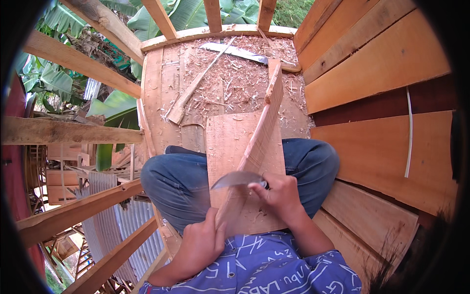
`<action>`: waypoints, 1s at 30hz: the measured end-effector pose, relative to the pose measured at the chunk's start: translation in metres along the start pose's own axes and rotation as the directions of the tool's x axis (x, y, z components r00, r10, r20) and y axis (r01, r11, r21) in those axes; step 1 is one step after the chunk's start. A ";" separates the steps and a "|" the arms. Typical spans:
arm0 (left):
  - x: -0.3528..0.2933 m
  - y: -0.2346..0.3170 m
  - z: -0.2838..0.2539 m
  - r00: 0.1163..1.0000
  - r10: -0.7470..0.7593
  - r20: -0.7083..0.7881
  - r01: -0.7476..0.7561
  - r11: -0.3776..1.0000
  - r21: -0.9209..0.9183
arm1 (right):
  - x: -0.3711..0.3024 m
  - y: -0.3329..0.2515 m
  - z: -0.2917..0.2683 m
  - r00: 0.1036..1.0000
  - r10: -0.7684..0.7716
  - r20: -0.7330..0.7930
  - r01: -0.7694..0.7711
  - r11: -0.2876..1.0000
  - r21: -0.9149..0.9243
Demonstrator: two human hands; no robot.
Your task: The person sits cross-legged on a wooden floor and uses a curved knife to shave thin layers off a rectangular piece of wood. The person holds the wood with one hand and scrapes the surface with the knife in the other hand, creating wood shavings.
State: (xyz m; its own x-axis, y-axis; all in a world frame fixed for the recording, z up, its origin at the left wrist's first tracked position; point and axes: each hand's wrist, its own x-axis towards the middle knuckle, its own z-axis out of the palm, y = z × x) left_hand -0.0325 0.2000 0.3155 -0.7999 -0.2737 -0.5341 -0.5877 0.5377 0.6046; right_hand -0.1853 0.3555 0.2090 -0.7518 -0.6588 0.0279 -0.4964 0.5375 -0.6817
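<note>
My right hand [281, 194] is closed around the handle of a knife [237, 179]. Its curved blade points left and lies across a long, narrow wooden plank [258, 142], near the end closest to me. That near end is gripped by my left hand [199, 243], with the thumb along its side. The plank stands on edge and slants away from me toward the far right, its far part notched. Beneath it, a flat wooden board [223, 131] rests across my lap between my bent knees. Some small shavings lie on this board.
A machete [235, 51] with a wooden handle lies on the shaving-strewn plank floor [155, 88] ahead. Left of it is a long wooden stick [196, 81] with a wide near end. Wooden rails [73, 131] run along the left, and a plank wall [372, 63] rises at the right.
</note>
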 end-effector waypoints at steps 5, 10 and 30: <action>0.002 0.005 -0.001 1.000 -0.007 -0.008 0.007 1.000 0.003 | 0.011 0.016 -0.001 0.998 0.049 -0.050 -0.049 0.999 0.014; 0.001 -0.001 0.003 1.000 0.010 -0.005 -0.010 1.000 0.025 | 0.017 0.026 -0.005 0.990 0.140 -0.003 -0.140 0.990 -0.004; 0.007 0.002 -0.001 0.998 -0.063 -0.001 0.063 0.998 -0.023 | 0.004 0.004 0.004 0.995 -0.034 0.093 0.023 0.993 0.116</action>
State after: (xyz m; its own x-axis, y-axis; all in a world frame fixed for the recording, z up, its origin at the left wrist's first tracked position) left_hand -0.0394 0.1989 0.3137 -0.7616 -0.3077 -0.5704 -0.6393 0.5010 0.5833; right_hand -0.1888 0.3533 0.2036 -0.6911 -0.7226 -0.0168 -0.4597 0.4573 -0.7612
